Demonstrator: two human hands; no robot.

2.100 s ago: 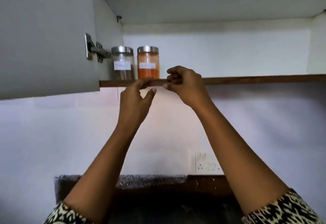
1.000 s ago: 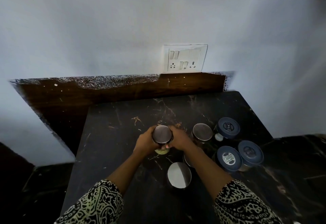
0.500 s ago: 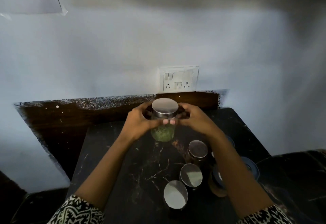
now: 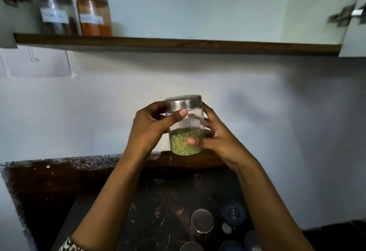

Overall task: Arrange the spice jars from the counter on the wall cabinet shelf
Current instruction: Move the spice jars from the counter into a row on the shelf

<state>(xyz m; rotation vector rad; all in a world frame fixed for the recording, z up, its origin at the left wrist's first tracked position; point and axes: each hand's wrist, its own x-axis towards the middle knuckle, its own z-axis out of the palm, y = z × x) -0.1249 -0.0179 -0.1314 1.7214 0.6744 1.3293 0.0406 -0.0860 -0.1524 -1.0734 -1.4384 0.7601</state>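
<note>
The glass jar of green spice [image 4: 185, 128] is held upright in mid-air, above the counter [image 4: 154, 207] and well below the wall cabinet shelf [image 4: 178, 44]; the left hand [image 4: 150, 130] grips it from the left, thumb under the steel lid; the right hand [image 4: 213, 138] clasps the lower right side, likely to keep it level for lifting; two jars [image 4: 75, 11] already stand at the shelf's left end, so the space beside them looks the natural spot.

I am standing in a home kitchen: dark stone counter [image 4: 162, 207], labelled spice jars [image 4: 93, 13] sitting on a wall cabinet shelf [image 4: 178, 44]
</note>
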